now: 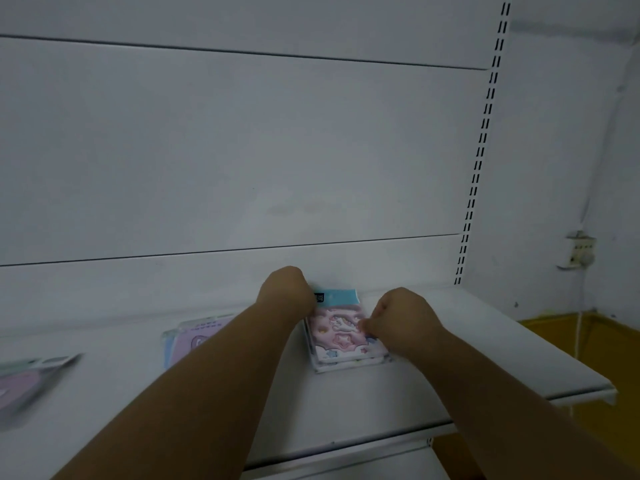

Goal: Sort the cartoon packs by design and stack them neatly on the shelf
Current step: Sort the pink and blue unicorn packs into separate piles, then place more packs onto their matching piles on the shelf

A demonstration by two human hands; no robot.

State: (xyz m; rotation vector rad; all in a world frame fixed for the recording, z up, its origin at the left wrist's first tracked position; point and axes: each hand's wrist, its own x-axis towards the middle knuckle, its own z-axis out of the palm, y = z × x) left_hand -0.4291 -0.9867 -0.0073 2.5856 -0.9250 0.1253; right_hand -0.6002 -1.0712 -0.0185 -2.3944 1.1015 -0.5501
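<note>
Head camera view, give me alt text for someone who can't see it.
Two bare hands, left hand and right hand, grip a small stack of pink cartoon packs with a blue top strip on a white metal shelf. A purple cartoon pack and another blurred pack lie farther left.

White wall-mounted socket box (579, 250) with thin white cable (579, 327) hanging down; yellow floor (588, 337) below.

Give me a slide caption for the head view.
Both hands, left and right, square up a pink cartoon pack stack on the white shelf.
</note>
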